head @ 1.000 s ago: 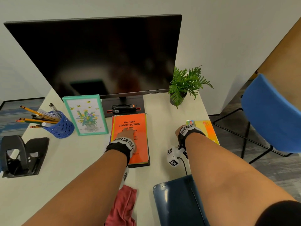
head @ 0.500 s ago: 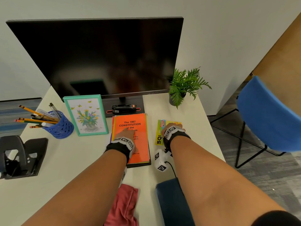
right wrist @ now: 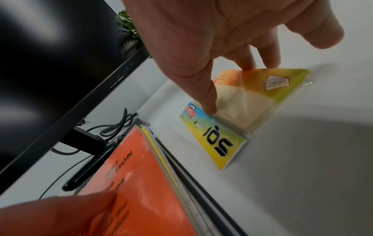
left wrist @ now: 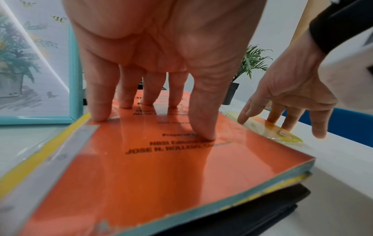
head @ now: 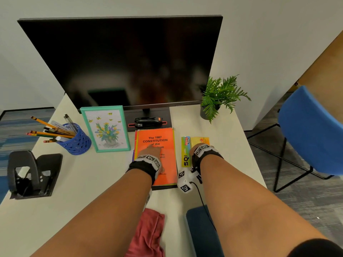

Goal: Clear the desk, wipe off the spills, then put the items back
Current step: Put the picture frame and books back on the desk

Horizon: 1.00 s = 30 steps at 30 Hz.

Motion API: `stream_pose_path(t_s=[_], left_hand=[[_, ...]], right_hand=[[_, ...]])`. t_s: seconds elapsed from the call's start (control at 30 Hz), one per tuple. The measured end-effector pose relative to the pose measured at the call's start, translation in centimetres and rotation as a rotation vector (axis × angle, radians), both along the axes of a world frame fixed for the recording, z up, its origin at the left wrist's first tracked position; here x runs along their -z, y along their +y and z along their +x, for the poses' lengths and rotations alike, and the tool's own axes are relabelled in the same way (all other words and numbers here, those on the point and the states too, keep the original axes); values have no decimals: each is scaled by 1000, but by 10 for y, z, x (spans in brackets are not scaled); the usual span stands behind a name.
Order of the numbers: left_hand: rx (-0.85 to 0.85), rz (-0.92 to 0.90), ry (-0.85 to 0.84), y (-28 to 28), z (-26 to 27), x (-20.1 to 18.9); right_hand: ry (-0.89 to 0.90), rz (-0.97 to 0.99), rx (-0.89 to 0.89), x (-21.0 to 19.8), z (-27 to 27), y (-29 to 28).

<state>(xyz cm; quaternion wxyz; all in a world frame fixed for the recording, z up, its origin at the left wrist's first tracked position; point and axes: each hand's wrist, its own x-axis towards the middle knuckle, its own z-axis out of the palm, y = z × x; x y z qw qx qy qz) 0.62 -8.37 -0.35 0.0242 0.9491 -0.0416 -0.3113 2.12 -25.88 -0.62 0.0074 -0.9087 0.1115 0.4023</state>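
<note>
An orange book (head: pixel 167 164) (left wrist: pixel 161 175) (right wrist: pixel 137 183) tops a small stack in front of the monitor. My left hand (head: pixel 151 150) (left wrist: pixel 153 95) presses down on its cover with straight, spread fingers. Just right of the stack a yellow sticky notes packet (head: pixel 186 152) (right wrist: pixel 238 111) (left wrist: pixel 266 127) lies flat on the white desk (head: pixel 92 182). My right hand (head: pixel 199 148) (right wrist: pixel 232 71) (left wrist: pixel 282 111) touches the packet with extended fingertips, thumb off it. A red cloth (head: pixel 148 232) lies crumpled at the near desk edge between my forearms.
A big monitor (head: pixel 120 62) fills the back, a stapler (head: pixel 148 120) on its base. A framed flower picture (head: pixel 105 128), blue pencil cup (head: pixel 76 140) and black hole punch (head: pixel 31 175) stand left. A potted plant (head: pixel 219 97) sits back right. Blue chairs (head: pixel 311 130) (head: pixel 202 232) flank the desk.
My right hand has slid the sticky notes packet leftward from the desk's right edge to just beside the book stack. The left hand has stayed pressed on the orange book.
</note>
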Motion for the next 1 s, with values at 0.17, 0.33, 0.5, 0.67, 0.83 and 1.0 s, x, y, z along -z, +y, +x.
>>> stream_pose_path(t_s=[0.17,0.33,0.5,0.67,0.83,1.0], left_hand=[[21,-13,-10,2,0,-1],[38,1,-15,3,-1,-1],[26,-6,-4,6,-5,-4],[20,-9,6,8,-7,-5],[21,-22,-1,9,-7,-3],[38,-17,-10,10,-4,-1]], right_hand=[[-10,-62,-71,2,-4,8],[13,-107,-190,-19,-4,10],[8,-46,-177,-30,-8,9],[-21,-25,-150,-26,-15,20],[-3,-12,-125,-31,-8,25],[-32,13,-56,-29,1,27]])
